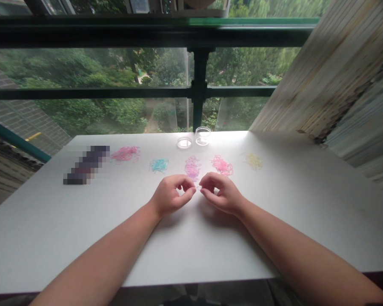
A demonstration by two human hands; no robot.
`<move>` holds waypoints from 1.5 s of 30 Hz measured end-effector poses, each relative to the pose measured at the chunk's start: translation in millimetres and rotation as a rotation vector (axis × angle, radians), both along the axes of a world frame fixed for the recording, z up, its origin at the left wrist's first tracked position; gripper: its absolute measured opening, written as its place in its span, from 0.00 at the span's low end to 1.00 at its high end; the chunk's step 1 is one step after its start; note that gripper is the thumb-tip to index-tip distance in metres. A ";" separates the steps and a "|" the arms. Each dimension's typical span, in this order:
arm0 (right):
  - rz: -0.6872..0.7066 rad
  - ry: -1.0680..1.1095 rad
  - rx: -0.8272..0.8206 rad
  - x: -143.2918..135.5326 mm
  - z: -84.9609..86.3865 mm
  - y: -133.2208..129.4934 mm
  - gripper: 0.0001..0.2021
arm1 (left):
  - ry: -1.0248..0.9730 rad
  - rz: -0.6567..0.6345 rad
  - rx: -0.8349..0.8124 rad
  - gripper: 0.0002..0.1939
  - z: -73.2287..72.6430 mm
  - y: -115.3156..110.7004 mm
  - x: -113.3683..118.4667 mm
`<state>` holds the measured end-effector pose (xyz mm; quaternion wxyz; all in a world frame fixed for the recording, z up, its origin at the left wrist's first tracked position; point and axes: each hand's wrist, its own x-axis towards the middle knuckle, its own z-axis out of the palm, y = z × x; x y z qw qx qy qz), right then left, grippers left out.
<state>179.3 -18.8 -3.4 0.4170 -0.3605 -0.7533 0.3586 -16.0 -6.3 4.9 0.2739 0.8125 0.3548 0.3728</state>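
My left hand (175, 194) and my right hand (221, 193) face each other over the middle of the white table, each closed in a pinch. Between the fingertips is a small pale pinkish rubber band (198, 188), its ends meeting both pinches. Just beyond them lies a loose pile of purple rubber bands (192, 167). A red-pink pile (222, 165) sits behind my right hand, and a turquoise pile (159, 165) is behind and left of my left hand.
Another pink pile (126, 154) lies at the left and a yellow pile (253, 160) at the right. A clear round container (203, 136) and a shallow clear lid (184, 143) stand at the table's back edge. A blurred-out dark object (88, 165) lies far left. Window railing and curtain (293, 76) border the table (166, 259).
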 end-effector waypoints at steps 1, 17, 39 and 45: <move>0.002 0.002 -0.001 0.3 -0.7 -0.1 0.06 | 0.002 0.004 -0.001 0.03 0.0 0.0 0.0; -0.005 -0.048 0.103 -2.3 -0.2 -0.1 0.06 | 0.059 0.026 -0.044 0.03 -1.1 0.5 0.7; -0.026 -0.057 0.054 -2.0 0.2 2.0 0.01 | 0.082 0.053 -0.046 0.04 1.3 -0.3 1.6; -0.029 -0.069 0.073 -1.5 -0.9 2.2 0.01 | 0.086 0.040 -0.056 0.04 0.5 -0.4 0.9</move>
